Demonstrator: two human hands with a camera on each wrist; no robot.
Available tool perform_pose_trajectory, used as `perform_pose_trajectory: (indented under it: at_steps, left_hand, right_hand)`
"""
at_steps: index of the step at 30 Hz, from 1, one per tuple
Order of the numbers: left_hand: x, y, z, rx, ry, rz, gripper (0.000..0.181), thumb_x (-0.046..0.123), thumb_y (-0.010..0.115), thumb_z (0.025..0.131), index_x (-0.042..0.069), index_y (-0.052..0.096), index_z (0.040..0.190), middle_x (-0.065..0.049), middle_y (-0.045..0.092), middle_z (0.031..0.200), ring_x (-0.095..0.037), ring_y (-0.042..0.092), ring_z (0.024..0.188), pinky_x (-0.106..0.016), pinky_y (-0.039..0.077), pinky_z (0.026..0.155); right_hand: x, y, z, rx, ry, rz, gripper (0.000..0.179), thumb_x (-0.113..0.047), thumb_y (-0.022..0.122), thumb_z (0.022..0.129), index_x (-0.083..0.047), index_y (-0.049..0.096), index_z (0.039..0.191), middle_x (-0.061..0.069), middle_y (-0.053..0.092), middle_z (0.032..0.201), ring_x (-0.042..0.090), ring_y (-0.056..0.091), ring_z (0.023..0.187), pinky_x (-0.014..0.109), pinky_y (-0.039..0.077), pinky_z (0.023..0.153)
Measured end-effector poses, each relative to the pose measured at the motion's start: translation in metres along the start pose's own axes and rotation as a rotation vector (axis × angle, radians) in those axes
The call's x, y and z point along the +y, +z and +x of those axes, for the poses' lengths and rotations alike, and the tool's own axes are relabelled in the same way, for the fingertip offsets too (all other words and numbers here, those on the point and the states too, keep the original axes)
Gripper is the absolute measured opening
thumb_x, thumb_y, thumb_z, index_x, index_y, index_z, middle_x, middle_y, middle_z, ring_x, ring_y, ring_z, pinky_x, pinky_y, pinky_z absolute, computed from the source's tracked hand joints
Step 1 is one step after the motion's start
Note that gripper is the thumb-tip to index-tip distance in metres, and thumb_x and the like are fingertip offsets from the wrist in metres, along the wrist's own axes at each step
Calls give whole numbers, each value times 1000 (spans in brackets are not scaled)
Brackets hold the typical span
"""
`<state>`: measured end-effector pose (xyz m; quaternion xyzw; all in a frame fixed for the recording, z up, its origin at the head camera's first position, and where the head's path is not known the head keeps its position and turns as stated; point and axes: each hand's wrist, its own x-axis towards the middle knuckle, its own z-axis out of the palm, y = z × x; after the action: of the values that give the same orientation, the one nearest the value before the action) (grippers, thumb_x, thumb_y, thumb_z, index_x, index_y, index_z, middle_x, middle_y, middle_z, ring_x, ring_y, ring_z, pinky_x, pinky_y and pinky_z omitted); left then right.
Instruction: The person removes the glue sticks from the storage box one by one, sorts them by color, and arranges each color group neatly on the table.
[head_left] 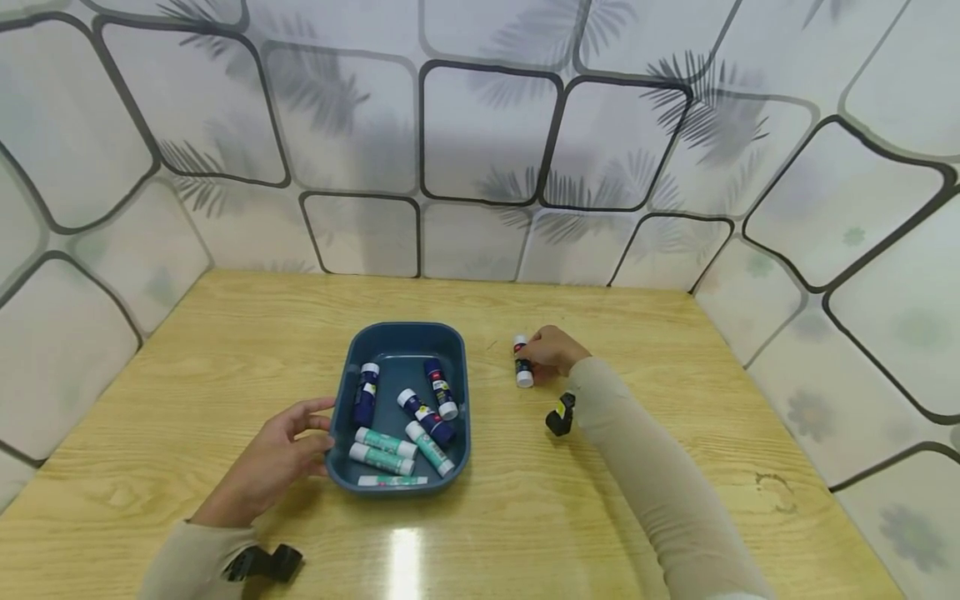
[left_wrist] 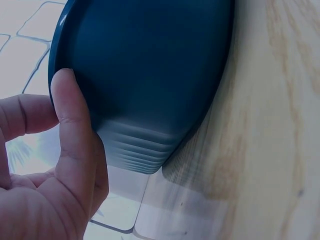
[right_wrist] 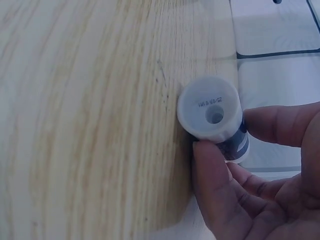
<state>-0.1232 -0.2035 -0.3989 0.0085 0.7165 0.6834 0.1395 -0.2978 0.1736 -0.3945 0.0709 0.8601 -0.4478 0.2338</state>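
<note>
Thumb and fingers of my right hand (head_left: 553,350) pinch a dark blue glue stick (head_left: 522,362) with white ends, at the table to the right of the bin. Its white end with a round hole (right_wrist: 212,107) faces the right wrist camera. Whether it touches the table I cannot tell. My left hand (head_left: 281,454) touches the left side of a dark blue plastic bin (head_left: 467,417), its fingers loosely spread. In the left wrist view a thumb (left_wrist: 72,110) lies against the bin's outer wall (left_wrist: 150,65). Inside lie dark blue glue sticks (head_left: 366,396) and several green-and-white ones (head_left: 382,458).
The bin stands on a light wood-grain table (head_left: 517,517). Behind and beside the table hang pale walls (head_left: 487,133) patterned with dark outlines and leaves. A black wrist camera (head_left: 561,415) sits on the right sleeve, another (head_left: 266,563) on the left.
</note>
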Motion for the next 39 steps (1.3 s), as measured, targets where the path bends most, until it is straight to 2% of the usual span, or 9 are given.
perform_pose_trajectory:
  at_steps: [11,24,39]
  left_hand:
    - [3,0,-1,1,1,9,59,-6,48,91,-6,28,146,-23,42,117,-23,58,86,-39,57,70]
    - [3,0,-2,-2,8,5,59,-6,49,90,-6,28,146,-23,41,116,-23,58,86,-39,57,70]
    - [1,1,-2,4,14,-9,59,-7,48,90,-6,28,145,-23,41,115,-22,58,84,-39,57,70]
  right_hand:
    - [-1,1,-1,10,18,27,32,-11,66,90,4,55,116,21,59,110,21,64,68,32,57,59]
    - [0,1,-1,25,13,24,32,-10,65,91,2,48,115,21,52,113,23,62,73,33,58,61]
    - [1,0,-2,21,-3,4,33,-12,64,91,3,50,117,23,56,112,24,65,74,34,58,61]
